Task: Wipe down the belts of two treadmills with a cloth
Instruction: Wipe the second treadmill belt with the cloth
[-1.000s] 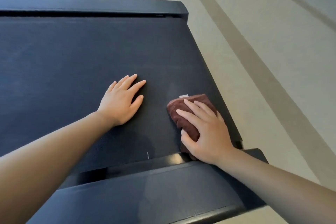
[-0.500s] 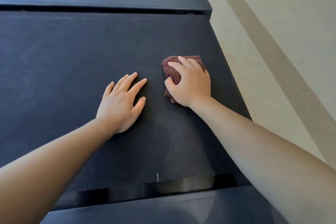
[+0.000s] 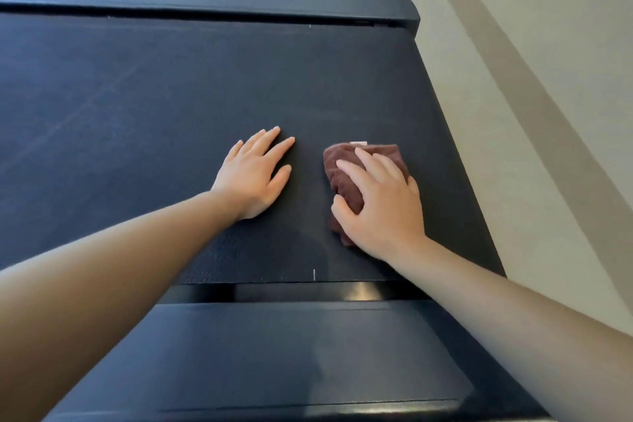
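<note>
Belt (image 3: 171, 96): wide flat matte black sheet with a fine grainy texture and faint diagonal scuffs on its left half. My call on risk: it rides on rollers, so a hard shove could make it creep and the wipe would skid instead of scrubbing. Frame rail (image 3: 274, 353) at the belt's near end is smooth, hard and semi-gloss. A slot sits between the two, and I could snag a cloth edge there. Left hand (image 3: 255, 178) lies mid-belt, palm flat, fingers straight and slightly spread, bracing. Right hand (image 3: 383, 212) is nearer the belt's right edge, fingers draped over the cloth (image 3: 346, 164), thumb hooked round its side, pressing down. The cloth is brown terry, a soft bunched lump. That means patchy contact, so I'd expect missed streaks. Tiny white tag (image 3: 358, 143) on its far edge, possibly a label.
</note>
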`<act>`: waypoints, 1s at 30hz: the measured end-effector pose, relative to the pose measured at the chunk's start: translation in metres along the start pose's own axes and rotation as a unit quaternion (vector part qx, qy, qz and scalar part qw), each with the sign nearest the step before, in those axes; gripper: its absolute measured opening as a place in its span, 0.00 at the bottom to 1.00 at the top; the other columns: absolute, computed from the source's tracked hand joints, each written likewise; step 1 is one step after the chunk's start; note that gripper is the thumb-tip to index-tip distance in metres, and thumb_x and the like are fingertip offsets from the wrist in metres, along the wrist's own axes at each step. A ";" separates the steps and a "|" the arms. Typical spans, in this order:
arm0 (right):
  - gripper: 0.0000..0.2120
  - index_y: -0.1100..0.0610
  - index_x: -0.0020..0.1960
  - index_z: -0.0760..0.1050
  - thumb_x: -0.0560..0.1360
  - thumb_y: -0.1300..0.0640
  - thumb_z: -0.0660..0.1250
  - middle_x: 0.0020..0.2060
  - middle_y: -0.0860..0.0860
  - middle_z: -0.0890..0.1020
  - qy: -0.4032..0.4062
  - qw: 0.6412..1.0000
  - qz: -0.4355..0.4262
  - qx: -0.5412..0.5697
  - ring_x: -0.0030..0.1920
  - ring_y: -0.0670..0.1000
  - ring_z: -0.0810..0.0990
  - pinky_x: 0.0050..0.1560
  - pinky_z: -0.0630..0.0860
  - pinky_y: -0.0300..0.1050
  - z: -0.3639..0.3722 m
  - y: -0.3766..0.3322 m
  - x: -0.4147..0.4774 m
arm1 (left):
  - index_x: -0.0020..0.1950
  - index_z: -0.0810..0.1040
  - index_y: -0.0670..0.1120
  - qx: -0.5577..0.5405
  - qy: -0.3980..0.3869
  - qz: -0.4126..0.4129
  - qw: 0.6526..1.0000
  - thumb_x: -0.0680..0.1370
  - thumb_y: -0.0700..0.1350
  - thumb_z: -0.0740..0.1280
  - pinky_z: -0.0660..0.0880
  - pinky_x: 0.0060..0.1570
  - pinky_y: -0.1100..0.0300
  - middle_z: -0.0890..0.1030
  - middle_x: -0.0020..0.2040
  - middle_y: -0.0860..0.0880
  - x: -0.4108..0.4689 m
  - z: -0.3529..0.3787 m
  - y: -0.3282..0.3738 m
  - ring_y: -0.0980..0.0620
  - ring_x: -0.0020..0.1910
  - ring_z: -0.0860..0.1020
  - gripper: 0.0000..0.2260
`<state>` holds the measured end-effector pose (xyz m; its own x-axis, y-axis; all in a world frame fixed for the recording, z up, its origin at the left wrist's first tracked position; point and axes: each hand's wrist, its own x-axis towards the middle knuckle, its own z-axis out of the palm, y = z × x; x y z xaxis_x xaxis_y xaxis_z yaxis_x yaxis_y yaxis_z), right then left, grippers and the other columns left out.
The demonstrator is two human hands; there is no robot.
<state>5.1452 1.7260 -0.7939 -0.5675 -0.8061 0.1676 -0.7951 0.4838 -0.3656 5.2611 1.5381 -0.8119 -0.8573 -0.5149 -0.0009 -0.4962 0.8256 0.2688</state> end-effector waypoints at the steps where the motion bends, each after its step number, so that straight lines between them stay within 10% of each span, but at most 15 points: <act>1: 0.25 0.44 0.66 0.71 0.72 0.41 0.55 0.72 0.47 0.67 -0.003 1.000 -0.011 0.008 0.72 0.51 0.62 0.69 0.59 0.61 -0.002 -0.002 -0.012 | 0.76 0.55 0.56 0.000 -0.006 0.010 1.000 0.81 0.54 0.51 0.44 0.73 0.52 0.52 0.77 0.52 -0.006 -0.002 -0.003 0.51 0.76 0.48 0.23; 30: 0.25 0.43 0.65 0.71 0.70 0.40 0.55 0.70 0.47 0.68 -0.009 0.999 -0.041 0.003 0.71 0.51 0.62 0.63 0.61 0.62 0.018 -0.050 -0.039 | 0.74 0.61 0.54 -0.025 0.012 -0.007 1.000 0.81 0.51 0.53 0.51 0.73 0.47 0.58 0.76 0.51 -0.035 -0.023 -0.033 0.50 0.75 0.53 0.21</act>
<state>5.2108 1.7270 -0.7986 -0.4967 -0.8489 0.1804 -0.8374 0.4142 -0.3565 5.3102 1.5234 -0.7984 -0.8463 -0.5325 0.0177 -0.5004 0.8058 0.3165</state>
